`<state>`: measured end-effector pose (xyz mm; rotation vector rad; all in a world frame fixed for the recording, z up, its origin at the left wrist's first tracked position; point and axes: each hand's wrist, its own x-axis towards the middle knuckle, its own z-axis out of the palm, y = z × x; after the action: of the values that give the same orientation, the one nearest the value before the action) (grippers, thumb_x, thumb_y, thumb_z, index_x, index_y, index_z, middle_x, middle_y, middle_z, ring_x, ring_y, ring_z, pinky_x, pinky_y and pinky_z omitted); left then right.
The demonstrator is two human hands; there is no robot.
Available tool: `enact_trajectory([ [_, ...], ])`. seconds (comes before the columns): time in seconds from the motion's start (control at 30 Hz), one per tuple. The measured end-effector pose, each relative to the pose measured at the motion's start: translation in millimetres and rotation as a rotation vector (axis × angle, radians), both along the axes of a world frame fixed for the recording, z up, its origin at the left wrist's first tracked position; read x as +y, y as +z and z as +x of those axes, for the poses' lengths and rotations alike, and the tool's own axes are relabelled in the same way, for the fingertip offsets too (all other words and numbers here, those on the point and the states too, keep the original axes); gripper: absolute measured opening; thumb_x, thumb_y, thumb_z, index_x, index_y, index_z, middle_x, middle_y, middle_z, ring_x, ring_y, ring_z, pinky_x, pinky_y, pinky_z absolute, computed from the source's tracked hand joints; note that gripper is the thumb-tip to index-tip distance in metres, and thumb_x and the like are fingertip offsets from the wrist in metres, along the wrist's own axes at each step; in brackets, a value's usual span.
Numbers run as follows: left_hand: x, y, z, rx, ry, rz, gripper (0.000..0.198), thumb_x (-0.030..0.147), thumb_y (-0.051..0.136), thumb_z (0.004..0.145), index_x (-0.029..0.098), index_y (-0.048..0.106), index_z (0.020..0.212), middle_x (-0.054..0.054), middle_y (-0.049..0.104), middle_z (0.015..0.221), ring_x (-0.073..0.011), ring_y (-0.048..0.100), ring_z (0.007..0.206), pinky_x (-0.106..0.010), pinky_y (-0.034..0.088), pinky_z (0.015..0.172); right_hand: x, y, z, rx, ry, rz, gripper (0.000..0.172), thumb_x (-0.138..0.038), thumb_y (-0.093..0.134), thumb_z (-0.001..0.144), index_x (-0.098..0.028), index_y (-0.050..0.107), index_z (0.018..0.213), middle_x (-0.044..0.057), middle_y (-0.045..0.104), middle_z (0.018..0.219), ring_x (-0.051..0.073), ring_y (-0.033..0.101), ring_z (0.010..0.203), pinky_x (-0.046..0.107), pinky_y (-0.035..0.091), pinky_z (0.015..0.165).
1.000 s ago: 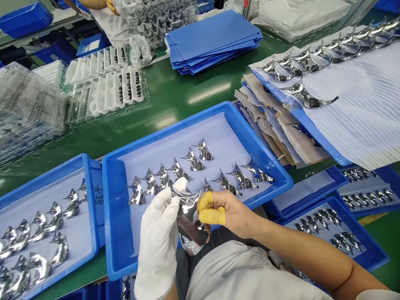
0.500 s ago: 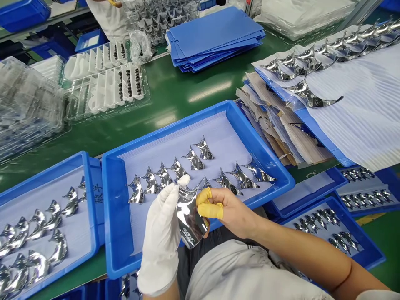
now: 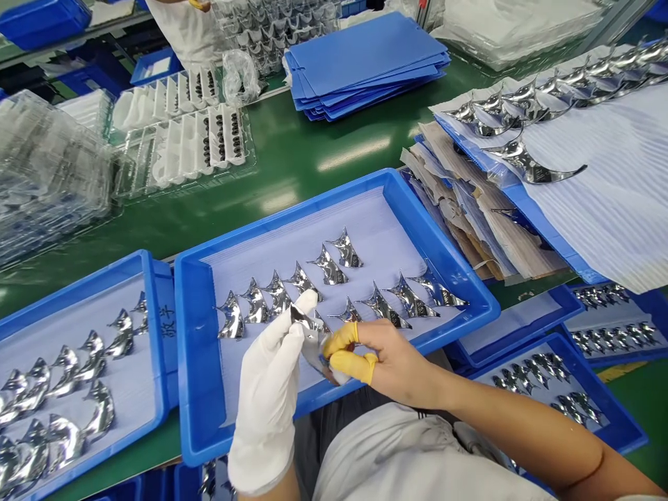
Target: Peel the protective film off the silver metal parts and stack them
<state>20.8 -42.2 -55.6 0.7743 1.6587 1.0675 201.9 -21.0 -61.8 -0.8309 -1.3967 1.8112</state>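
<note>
My left hand [image 3: 271,390], in a white glove, and my right hand [image 3: 380,358], with yellow finger cots on thumb and forefinger, both pinch one shiny chrome curved part [image 3: 313,341] over the near edge of the middle blue tray [image 3: 198,327]. The part is tilted edge-on, so little of its face shows. On the tray's pale liner, two rows of several like chrome parts [image 3: 328,268] stand just beyond my hands.
A second blue tray [image 3: 151,362] at left holds several chrome parts. Trays with smaller parts [image 3: 553,369] lie at lower right. A paper stack with chrome pieces [image 3: 527,163] sits at right. Blue sheets [image 3: 365,59] and clear blister packs [image 3: 182,142] lie behind. Another person's hand shows top left.
The chrome part has been turned between my hands, from showing its broad mirrored face to nearly edge-on. Both hands have lowered slightly toward the tray's edge.
</note>
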Motion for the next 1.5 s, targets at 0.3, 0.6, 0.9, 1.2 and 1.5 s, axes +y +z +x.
enact_trajectory([
  [0.3, -2.9, 6.4, 19.3, -0.278, -0.132, 0.091, 0.045, 0.05, 0.068, 0.082, 0.027, 0.07, 0.12, -0.005, 0.069, 0.125, -0.0274, 0.059, 0.124, -0.039, 0.05, 0.105, 5.9, -2.6, -11.0, 0.277, -0.109, -0.483, 0.013, -0.022, 0.068, 0.078, -0.016, 0.059, 0.07, -0.004, 0.054, 0.064, 0.007, 0.052, 0.055, 0.02, 0.049, 0.053],
  [0.6, -3.6, -4.6, -2.4, -0.136, -0.061, -0.017, 0.051, 0.045, 0.074, 0.077, 0.028, 0.067, 0.125, -0.006, 0.071, 0.118, -0.0247, 0.06, 0.122, -0.036, 0.051, 0.102, 8.1, -12.2, -12.1, 0.212, -0.119, -0.43, 0.016, -0.027, 0.067, 0.08, -0.017, 0.057, 0.073, -0.004, 0.056, 0.065, 0.01, 0.056, 0.056, 0.026, 0.05, 0.058],
  [0.9, -8.0, -14.5, -32.8, 0.092, 0.108, 0.108, 0.041, 0.047, 0.067, 0.084, 0.026, 0.07, 0.119, -0.003, 0.075, 0.101, -0.0194, 0.068, 0.105, -0.034, 0.052, 0.101, 101.8, -46.4, 36.5, -0.927, -0.166, 0.336, 0.023, -0.021, 0.052, 0.091, -0.014, 0.073, 0.099, 0.007, 0.072, 0.095, 0.016, 0.063, 0.084, 0.027, 0.046, 0.076],
  [1.2, -9.1, -18.8, -21.2, 0.049, 0.193, 0.096, 0.047, 0.043, 0.074, 0.079, 0.019, 0.07, 0.119, -0.004, 0.073, 0.09, -0.0178, 0.065, 0.085, -0.037, 0.049, 0.096, 154.0, -32.7, 34.4, -1.336, -0.092, 0.394, 0.023, -0.02, 0.056, 0.086, -0.013, 0.075, 0.098, 0.015, 0.074, 0.092, 0.027, 0.067, 0.089, 0.029, 0.043, 0.071],
  [1.5, -3.8, -33.7, -26.7, 0.028, 0.065, 0.216, 0.039, 0.045, 0.071, 0.08, 0.019, 0.075, 0.109, -0.006, 0.071, 0.081, -0.0203, 0.067, 0.077, -0.036, 0.054, 0.086, 161.2, -41.6, 22.1, -1.431, 0.018, 0.41, 0.029, -0.016, 0.048, 0.094, 0.0, 0.067, 0.109, 0.028, 0.069, 0.107, 0.033, 0.067, 0.099, 0.034, 0.047, 0.077],
])
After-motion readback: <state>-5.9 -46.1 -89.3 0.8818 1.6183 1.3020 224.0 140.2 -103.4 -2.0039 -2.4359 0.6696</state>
